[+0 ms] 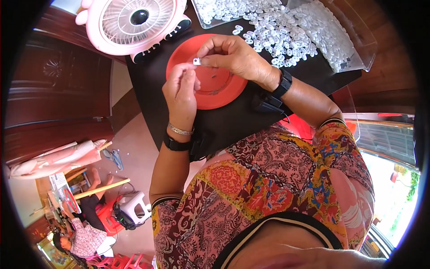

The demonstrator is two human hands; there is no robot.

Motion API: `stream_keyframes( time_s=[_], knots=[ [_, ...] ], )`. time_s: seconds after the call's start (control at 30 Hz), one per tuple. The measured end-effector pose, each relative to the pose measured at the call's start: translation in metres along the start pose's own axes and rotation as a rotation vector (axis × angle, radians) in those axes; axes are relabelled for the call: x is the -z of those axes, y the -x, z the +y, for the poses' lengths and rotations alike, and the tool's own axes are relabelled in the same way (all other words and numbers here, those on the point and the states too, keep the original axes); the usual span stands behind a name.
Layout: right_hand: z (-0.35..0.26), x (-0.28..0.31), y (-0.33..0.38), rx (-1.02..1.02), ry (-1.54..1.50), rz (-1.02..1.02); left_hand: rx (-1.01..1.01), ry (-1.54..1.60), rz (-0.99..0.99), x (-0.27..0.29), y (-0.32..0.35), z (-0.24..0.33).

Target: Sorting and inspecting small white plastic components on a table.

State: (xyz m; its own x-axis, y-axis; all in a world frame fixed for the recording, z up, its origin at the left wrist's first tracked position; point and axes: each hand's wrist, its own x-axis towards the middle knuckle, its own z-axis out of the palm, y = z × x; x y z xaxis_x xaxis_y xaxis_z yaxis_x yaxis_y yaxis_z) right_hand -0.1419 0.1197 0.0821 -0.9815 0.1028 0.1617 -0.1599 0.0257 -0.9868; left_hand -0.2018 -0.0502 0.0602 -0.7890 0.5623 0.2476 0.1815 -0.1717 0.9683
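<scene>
Between the thumb and forefinger of my right hand (237, 58) is a small white plastic piece (196, 61) with a dark hole in it. Just below that piece, my left hand (180, 92) has its thumb and forefinger pinched together. Whatever those left fingers hold, if anything, is too small to make out. Both hands are over a red round plate (210, 102), on which tiny dark bits (214, 92) lie. Beyond my right hand, many loose clear-white oval pieces with holes (280, 38) are spread on the black tabletop (150, 96).
A pink fan (139, 17) stands at the table's far left. Clear trays of pieces are at the back, one tilted tray (329, 33) at the right. Lower left, another person (87, 237) sits near a red stool (107, 218) and a white stool (134, 208). Blue slippers (114, 158) lie on the floor.
</scene>
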Motion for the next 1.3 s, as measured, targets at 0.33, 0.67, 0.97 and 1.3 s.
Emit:
stream_keyframes(
  time_s=[0.33,0.67,0.97,1.3],
  knots=[
    [0.002,-0.014,0.007,0.231,0.317,-0.03,0.05,-0.023,-0.087,0.003,0.002,-0.007],
    [0.006,-0.011,0.005,0.421,0.529,-0.022,0.158,0.24,-0.07,0.001,-0.001,-0.005],
    [0.0,0.013,0.001,0.388,0.857,-0.103,0.05,0.228,0.028,0.009,-0.003,-0.002],
    [0.009,-0.014,0.014,0.352,1.291,-0.461,0.058,0.216,0.071,0.013,-0.007,0.0]
  ],
)
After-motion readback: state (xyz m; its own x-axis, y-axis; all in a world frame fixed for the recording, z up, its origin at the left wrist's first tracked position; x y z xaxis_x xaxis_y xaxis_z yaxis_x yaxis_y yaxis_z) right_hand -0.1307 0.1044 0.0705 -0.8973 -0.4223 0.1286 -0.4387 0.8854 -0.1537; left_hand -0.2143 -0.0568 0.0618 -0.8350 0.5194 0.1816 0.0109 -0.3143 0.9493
